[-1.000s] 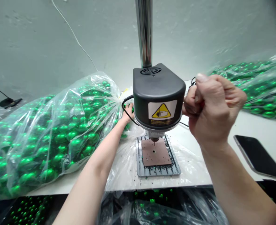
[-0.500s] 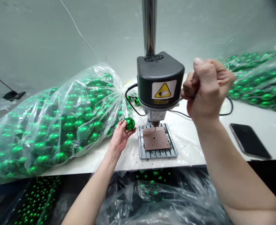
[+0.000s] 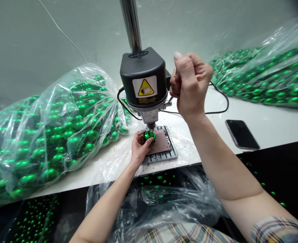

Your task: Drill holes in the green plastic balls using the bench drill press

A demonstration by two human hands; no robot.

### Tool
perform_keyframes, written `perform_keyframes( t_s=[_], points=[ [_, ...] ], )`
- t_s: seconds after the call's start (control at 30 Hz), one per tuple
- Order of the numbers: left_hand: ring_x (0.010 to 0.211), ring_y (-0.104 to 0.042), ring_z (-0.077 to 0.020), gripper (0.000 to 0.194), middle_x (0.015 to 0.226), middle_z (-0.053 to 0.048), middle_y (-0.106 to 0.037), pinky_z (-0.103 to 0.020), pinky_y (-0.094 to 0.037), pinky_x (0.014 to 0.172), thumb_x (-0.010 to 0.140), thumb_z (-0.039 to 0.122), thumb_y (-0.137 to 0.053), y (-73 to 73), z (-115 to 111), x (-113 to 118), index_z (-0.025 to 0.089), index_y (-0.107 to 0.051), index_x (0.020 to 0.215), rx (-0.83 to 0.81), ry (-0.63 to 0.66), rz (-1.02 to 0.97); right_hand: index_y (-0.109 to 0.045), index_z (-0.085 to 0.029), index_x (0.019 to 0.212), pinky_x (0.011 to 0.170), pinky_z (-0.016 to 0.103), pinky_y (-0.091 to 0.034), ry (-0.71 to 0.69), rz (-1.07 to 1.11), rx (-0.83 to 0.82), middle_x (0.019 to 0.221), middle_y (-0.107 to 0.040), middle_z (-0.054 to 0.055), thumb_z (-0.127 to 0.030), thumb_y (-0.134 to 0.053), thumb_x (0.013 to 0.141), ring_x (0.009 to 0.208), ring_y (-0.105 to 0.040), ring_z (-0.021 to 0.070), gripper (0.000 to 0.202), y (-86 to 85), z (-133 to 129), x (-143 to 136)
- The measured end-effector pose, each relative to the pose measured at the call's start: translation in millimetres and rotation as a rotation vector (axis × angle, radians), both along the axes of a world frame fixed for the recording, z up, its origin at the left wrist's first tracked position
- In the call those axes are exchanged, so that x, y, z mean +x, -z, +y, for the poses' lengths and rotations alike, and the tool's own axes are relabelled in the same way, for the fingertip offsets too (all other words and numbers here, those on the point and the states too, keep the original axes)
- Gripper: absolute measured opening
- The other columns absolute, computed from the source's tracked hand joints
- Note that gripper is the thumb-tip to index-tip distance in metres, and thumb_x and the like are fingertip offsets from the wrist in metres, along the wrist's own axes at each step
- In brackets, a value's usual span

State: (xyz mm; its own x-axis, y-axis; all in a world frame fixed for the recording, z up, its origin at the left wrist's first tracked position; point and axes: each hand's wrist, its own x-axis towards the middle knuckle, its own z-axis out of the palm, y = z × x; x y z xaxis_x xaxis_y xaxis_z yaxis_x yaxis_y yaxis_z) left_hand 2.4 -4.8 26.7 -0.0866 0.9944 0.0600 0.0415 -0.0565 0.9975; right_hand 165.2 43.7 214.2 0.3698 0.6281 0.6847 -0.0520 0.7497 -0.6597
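A shiny green ball is held between the fingers and thumb of my left hand, over the brown square pad on the grey slotted base plate. Just above the ball is the chuck and bit of a black drill press with a yellow warning label. My right hand is raised at the machine's right side, fingers curled in a fist beside a metal lever. What lies inside that fist is hidden.
Large clear bags of green balls lie at the left and back right. A phone rests on the white table at the right. An open plastic bag with green balls hangs below the front edge. A black cable curves behind my right hand.
My left hand has brought the green ball rightward from beside the base plate to under the drill bit. The view has shifted to the right; my right hand is still raised and curled.
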Motion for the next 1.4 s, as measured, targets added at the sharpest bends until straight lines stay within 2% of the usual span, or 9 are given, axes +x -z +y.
perform_keyframes(
  t_s=[0.17,0.37,0.5,0.7,0.9,1.0,1.13,1.23,1.4],
  points=[
    [0.083,-0.065,-0.0155,0.049,0.096,-0.004,-0.071,-0.028,-0.050,0.077,0.074,0.041,-0.081,5.4,3,3,0.019,-0.057,0.111,0.017,-0.039,0.001,-0.026,-0.024,0.060,0.038,0.028,-0.025,-0.037,0.007,0.042,0.050,-0.028,-0.006,-0.068,-0.058,0.089,0.043,-0.027,0.0089,0.062,1.7,2,1],
    [0.081,-0.064,-0.0174,0.052,0.094,-0.005,-0.068,-0.030,-0.050,0.073,0.071,0.042,-0.083,13.2,4,6,0.019,-0.059,0.110,0.041,0.038,0.045,-0.027,-0.024,0.060,0.040,0.027,-0.027,-0.027,0.004,0.026,0.052,-0.029,-0.006,-0.059,-0.059,0.093,0.044,-0.029,0.0085,0.058,0.6,0,1],
    [0.087,-0.063,-0.0202,0.053,0.097,-0.005,-0.067,-0.032,-0.050,0.078,0.066,0.036,-0.086,17.3,-1,5,0.021,-0.064,0.112,0.100,0.032,0.210,-0.025,-0.025,0.060,0.038,0.027,-0.027,0.007,-0.005,-0.007,0.051,-0.027,-0.005,-0.066,-0.057,0.091,0.044,-0.029,0.0093,0.060,0.3,0,1],
    [0.101,-0.060,-0.0246,0.044,0.110,-0.005,-0.068,-0.039,-0.047,0.093,0.074,0.031,-0.081,13.7,-10,6,0.026,-0.066,0.115,0.236,0.029,0.433,-0.027,-0.026,0.060,0.038,0.030,-0.026,-0.018,-0.010,-0.001,0.050,-0.029,-0.005,-0.071,-0.057,0.088,0.044,-0.026,0.0103,0.061,1.4,0,2],
    [0.101,-0.059,-0.0238,0.040,0.108,-0.006,-0.068,-0.037,-0.045,0.092,0.078,0.040,-0.080,16.1,-7,8,0.026,-0.068,0.113,0.213,-0.004,0.371,-0.028,-0.026,0.060,0.039,0.031,-0.025,-0.030,-0.014,0.017,0.049,-0.031,-0.005,-0.064,-0.060,0.090,0.043,-0.026,0.0101,0.058,1.8,0,3],
    [0.100,-0.060,-0.0229,0.044,0.109,-0.005,-0.068,-0.036,-0.046,0.092,0.076,0.040,-0.082,20.6,-5,8,0.025,-0.067,0.115,0.192,-0.002,0.340,-0.030,-0.026,0.059,0.038,0.031,-0.023,-0.052,0.013,0.069,0.048,-0.032,-0.006,-0.051,-0.065,0.090,0.041,-0.025,0.0095,0.053,3.6,-4,3],
    [0.100,-0.061,-0.0224,0.045,0.109,-0.005,-0.068,-0.036,-0.047,0.092,0.076,0.040,-0.082,22.3,-5,9,0.025,-0.066,0.115,0.192,0.000,0.327,-0.033,-0.024,0.057,0.040,0.028,-0.022,-0.044,0.053,0.141,0.048,-0.033,-0.006,-0.034,-0.064,0.092,0.040,-0.027,0.0083,0.048,13.2,-16,0],
    [0.101,-0.061,-0.0225,0.045,0.110,-0.005,-0.067,-0.035,-0.048,0.091,0.076,0.040,-0.082,22.4,-5,9,0.025,-0.066,0.116,0.200,-0.003,0.320,-0.034,-0.022,0.055,0.043,0.028,-0.023,-0.006,0.058,0.172,0.047,-0.032,-0.006,-0.033,-0.063,0.093,0.040,-0.029,0.0082,0.049,25.9,-26,-1],
    [0.101,-0.062,-0.0229,0.044,0.107,-0.006,-0.068,-0.035,-0.049,0.088,0.076,0.037,-0.082,23.1,-5,8,0.024,-0.066,0.115,0.201,-0.016,0.365,-0.027,-0.021,0.055,0.043,0.028,-0.020,-0.012,0.075,0.235,0.047,-0.024,-0.006,-0.031,-0.062,0.091,0.039,-0.024,0.0076,0.052,44.4,-36,-2]
  ],
)
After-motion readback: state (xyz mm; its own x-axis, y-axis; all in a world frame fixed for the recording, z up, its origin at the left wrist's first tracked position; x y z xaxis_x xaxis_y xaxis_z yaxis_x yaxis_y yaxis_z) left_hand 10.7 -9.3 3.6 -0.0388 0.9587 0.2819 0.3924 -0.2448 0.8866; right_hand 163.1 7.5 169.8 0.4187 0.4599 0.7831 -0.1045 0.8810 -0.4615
